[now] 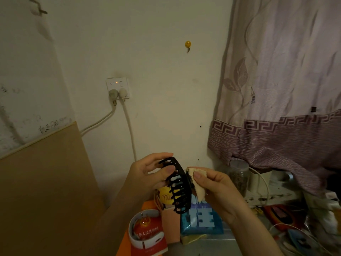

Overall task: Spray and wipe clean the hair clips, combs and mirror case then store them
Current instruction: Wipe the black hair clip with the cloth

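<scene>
Home bedroom corner: patterned curtain (pixel 280 85), wall socket (pixel 118 87), smiley hook (pixel 187 44), cluttered table (pixel 217 244) with jar (pixel 239 177).

Wall (pixel 156 89): cream, scuffed, dimly lit.
Socket (pixel 118 87): two plugs in, cords hanging down.
Hook (pixel 187 45): yellow, on the wall.
Curtain (pixel 286 80): mauve, leaf pattern, right side.
Board (pixel 42 182): brown, leaning at left.

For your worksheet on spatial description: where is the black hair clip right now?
In the head view, low centre: the black hair clip is held up by the left hand, with the right hand's cloth against it.
</scene>
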`<action>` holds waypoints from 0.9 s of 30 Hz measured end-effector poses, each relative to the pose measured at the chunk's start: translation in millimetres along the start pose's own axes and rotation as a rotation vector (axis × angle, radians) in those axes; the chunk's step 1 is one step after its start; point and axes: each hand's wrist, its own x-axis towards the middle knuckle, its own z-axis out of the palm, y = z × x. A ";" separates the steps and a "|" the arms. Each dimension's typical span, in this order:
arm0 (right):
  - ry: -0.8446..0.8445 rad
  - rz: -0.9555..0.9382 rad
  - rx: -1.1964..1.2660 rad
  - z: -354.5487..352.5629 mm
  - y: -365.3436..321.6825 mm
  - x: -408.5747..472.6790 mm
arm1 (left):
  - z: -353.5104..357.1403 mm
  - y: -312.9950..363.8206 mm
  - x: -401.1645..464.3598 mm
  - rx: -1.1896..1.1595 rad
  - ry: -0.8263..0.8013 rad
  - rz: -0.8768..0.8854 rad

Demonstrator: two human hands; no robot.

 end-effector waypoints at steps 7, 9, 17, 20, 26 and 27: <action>0.164 -0.023 -0.112 -14.5 11.5 -10.0 | -15.0 -6.2 6.6 -0.098 0.159 -0.022; 0.217 -0.077 -0.151 -17.2 13.3 -10.6 | -14.3 -11.2 6.0 -0.101 0.170 -0.034; 0.226 -0.213 -0.308 -1.8 22.8 -17.8 | 1.3 -28.4 6.9 -0.125 0.206 -0.054; 0.248 -0.199 -0.370 -9.0 29.4 -25.0 | 0.6 -33.7 8.8 -0.168 0.212 -0.082; 0.414 -0.205 -0.324 -28.8 33.5 -40.8 | 12.2 -46.3 6.5 -0.219 0.163 -0.135; 0.429 -0.217 -0.306 -30.8 33.7 -44.0 | 16.5 -49.8 4.8 -0.226 0.160 -0.148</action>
